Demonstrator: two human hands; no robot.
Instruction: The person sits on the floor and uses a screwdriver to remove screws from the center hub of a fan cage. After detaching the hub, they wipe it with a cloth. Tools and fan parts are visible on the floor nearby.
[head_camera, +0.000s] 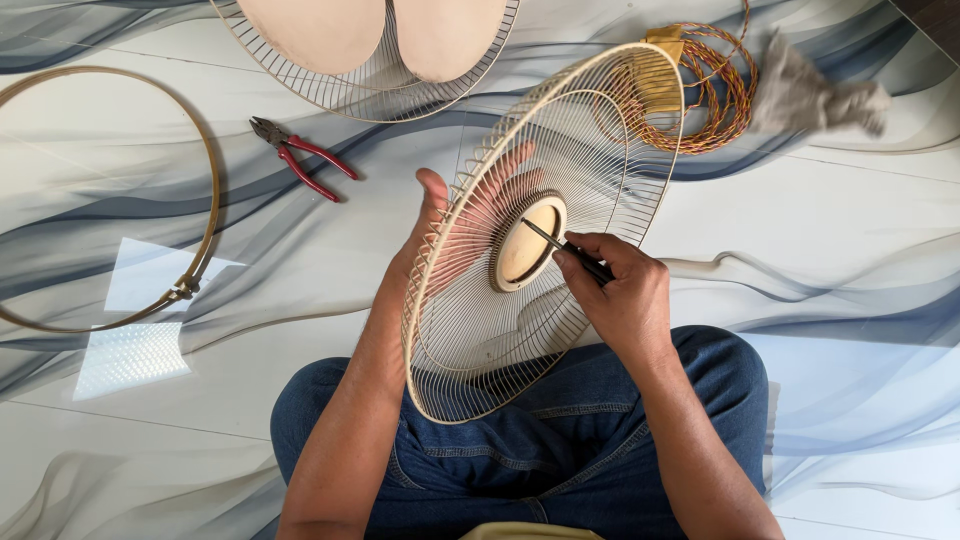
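Right hand grips a screwdriver, tip pointing to ten o'clock at the fan guard hub; left hand, fingers spread, braces behind it.

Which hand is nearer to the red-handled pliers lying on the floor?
Left. The left hand props the fan grille from behind, a short way right of the pliers. The right hand, gripping a screwdriver, is farther right, across the grille.

Centre frame: left hand supports a wire fan guard from behind, tilted over the lap. Right hand grips a screwdriver, tip at the guard's round hub. Red-handled pliers lie upper left on the floor.
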